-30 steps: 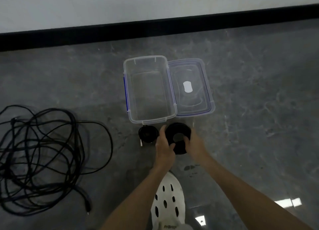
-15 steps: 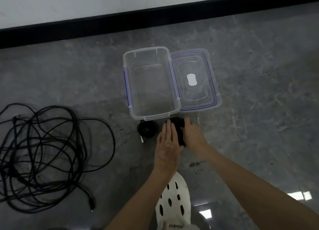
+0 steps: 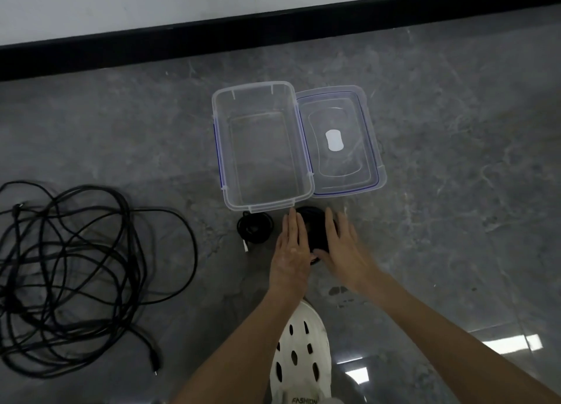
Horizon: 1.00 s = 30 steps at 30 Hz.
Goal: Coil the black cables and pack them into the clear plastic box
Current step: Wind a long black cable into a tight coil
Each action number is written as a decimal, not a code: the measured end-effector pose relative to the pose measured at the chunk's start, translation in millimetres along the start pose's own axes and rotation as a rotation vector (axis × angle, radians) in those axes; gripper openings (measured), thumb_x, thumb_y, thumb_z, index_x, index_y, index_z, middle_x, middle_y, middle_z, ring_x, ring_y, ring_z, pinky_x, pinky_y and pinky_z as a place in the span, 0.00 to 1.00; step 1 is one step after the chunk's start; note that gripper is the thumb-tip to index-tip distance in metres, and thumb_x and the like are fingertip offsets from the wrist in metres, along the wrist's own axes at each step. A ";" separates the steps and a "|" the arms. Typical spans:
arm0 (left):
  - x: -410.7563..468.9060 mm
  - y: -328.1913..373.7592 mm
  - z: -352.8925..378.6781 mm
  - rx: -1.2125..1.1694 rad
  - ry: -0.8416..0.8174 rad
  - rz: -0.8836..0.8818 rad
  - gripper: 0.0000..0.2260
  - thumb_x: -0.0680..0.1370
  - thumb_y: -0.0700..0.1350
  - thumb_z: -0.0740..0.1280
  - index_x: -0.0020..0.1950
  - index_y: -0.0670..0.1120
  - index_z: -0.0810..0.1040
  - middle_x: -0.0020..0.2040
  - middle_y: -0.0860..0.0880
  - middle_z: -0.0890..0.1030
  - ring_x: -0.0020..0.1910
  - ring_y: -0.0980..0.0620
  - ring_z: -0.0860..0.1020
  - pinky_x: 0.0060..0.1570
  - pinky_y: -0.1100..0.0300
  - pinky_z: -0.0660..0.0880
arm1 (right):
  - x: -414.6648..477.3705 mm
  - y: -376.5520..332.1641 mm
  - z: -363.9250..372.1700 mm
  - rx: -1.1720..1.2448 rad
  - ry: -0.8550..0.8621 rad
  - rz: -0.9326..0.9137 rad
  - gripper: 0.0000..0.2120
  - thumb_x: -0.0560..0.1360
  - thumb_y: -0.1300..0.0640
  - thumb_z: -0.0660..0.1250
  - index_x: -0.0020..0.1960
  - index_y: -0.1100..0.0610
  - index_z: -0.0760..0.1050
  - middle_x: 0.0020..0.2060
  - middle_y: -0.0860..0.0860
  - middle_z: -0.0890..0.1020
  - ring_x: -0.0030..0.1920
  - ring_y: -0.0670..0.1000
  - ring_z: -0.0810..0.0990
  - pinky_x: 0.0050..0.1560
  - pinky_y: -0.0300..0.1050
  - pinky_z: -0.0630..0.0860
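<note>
Both forearms extended forward, converging. The left hand (image 3: 290,247) and right hand (image 3: 342,245) lie palm-down side by side, fingers straight and together (thumbs nearly meeting).

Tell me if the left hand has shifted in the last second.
Yes. The left hand has slid slightly forward toward the clear plastic box; its fingers, earlier curled on the coiled cable, now lie straight, tips near the box's front wall.
</note>
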State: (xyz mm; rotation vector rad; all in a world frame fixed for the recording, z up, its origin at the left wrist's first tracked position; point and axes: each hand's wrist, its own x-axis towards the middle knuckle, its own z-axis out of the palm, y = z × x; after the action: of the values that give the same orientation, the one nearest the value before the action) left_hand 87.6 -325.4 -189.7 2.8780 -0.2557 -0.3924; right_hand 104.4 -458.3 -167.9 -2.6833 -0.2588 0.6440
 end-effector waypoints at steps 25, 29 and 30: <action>-4.9 -8.5 -16.5 -0.045 0.013 0.001 0.43 0.63 0.50 0.81 0.71 0.34 0.68 0.70 0.38 0.71 0.68 0.42 0.73 0.62 0.53 0.73 | 0.7 -3.1 -10.9 -0.140 -0.094 -0.026 0.42 0.77 0.48 0.64 0.78 0.61 0.40 0.77 0.60 0.47 0.78 0.59 0.45 0.76 0.53 0.50; -16.9 -14.0 -22.3 -0.023 0.014 0.048 0.41 0.63 0.51 0.81 0.69 0.35 0.71 0.68 0.39 0.75 0.65 0.44 0.76 0.59 0.54 0.75 | -0.9 -9.4 -19.4 -0.174 -0.101 -0.020 0.41 0.79 0.45 0.60 0.77 0.62 0.39 0.77 0.61 0.45 0.78 0.58 0.43 0.77 0.52 0.48; -19.5 -15.3 -25.0 -0.028 0.012 0.056 0.40 0.63 0.51 0.81 0.68 0.35 0.72 0.67 0.39 0.75 0.64 0.44 0.77 0.59 0.54 0.76 | -1.0 -11.0 -22.5 -0.184 -0.111 -0.019 0.41 0.79 0.45 0.59 0.77 0.62 0.39 0.77 0.61 0.44 0.78 0.58 0.43 0.77 0.52 0.47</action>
State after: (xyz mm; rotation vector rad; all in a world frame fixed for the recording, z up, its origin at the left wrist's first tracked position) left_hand 78.3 -301.9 -165.3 2.8379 -0.3248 -0.3652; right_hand 113.1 -455.4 -144.6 -2.8192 -0.3905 0.8004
